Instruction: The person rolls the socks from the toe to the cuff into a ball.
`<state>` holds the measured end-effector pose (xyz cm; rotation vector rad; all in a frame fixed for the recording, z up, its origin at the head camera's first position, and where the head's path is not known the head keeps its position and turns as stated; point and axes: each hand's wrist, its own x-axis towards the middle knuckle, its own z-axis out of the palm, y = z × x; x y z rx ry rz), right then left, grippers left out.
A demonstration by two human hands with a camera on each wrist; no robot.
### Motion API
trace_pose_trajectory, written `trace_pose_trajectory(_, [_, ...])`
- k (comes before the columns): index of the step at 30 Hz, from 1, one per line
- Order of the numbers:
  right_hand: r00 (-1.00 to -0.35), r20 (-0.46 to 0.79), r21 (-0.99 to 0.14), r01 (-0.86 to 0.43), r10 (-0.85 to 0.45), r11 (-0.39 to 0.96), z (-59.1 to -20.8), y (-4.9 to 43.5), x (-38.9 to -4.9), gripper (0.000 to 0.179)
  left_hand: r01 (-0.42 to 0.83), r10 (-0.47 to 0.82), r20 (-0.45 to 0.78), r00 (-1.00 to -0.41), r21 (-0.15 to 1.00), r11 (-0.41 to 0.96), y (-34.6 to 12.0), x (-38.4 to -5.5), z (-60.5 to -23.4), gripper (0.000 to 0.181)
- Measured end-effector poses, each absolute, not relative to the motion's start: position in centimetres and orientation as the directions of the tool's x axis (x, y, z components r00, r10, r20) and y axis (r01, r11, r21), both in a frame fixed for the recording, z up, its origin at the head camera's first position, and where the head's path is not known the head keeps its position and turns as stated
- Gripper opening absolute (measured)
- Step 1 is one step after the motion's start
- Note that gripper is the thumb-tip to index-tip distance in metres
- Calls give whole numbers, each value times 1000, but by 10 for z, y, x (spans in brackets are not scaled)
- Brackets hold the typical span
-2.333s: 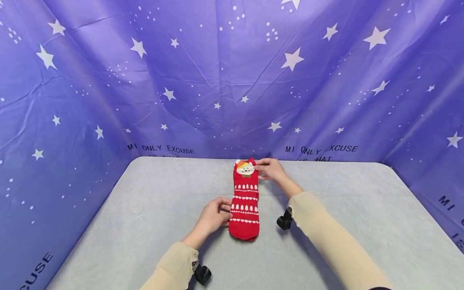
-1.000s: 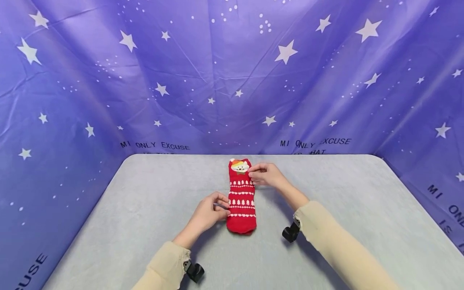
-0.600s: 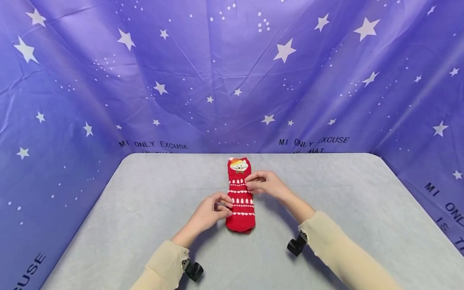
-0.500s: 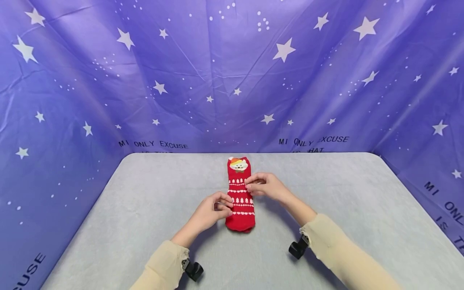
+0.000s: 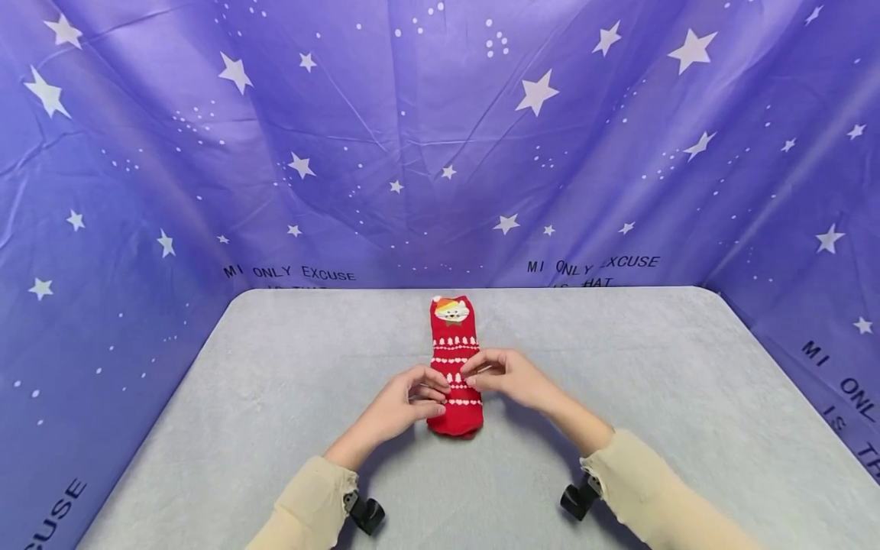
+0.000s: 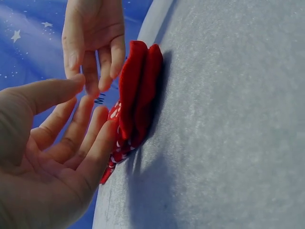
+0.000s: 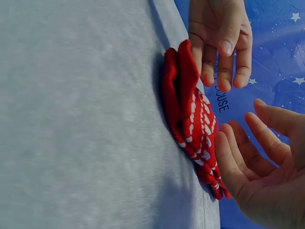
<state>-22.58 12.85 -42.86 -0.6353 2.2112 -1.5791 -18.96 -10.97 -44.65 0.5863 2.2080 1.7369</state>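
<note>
A pair of red socks [image 5: 450, 351] with white tree and heart bands lies flat, one on the other, with a cat face in an orange hat at the far end. My left hand [image 5: 402, 401] is over the left edge of their near half, fingers loosely bent. Facing it, my right hand [image 5: 512, 378] is over the right edge, also loosely bent. Neither hand grips anything. In the left wrist view the two layers of the socks [image 6: 138, 86] show at the near end. The right wrist view shows the fingers raised beside the socks [image 7: 190, 114]; light contact I cannot tell.
The grey table [image 5: 289, 344] has rounded far corners. A purple-blue curtain [image 5: 412, 153] with white stars and black lettering surrounds it at the back and sides. Black wrist cameras [image 5: 580, 496] hang at both beige sleeves [image 5: 660, 489].
My right hand has slid from the cat-face end toward me along the right edge to the near half. My left hand has shifted slightly right over the socks, which lie flat throughout.
</note>
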Motion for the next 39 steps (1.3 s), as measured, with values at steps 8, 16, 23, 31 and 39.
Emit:
trace_pose_trajectory(8, [-802, 16, -943, -210, -597, 257, -438, 132, -214, 24, 141, 530, 25, -848, 974, 179, -111, -189, -454, 33])
trace_pose_trajectory(16, [-798, 17, -931, -233, -603, 282, -441, 134, -207, 23, 139, 534, 9, -846, 969, 205, -114, -185, -456, 32])
trace_pose_trajectory(23, [-800, 16, -930, -232, -599, 284, -444, 136, -202, 21, 145, 550, 3, -835, 966, 216, -117, -183, -456, 34])
trace_pose_trajectory(31, [-775, -13, -910, -253, -632, 329, -449, 137, -199, 22, 125, 572, -56, -818, 954, 272, -118, -185, -459, 36])
trace_pose_trajectory(39, [-768, 18, -738, -443, -641, 510, -448, 132, -196, 23, 90, 536, -147, -831, 916, 391, -115, -190, -458, 35])
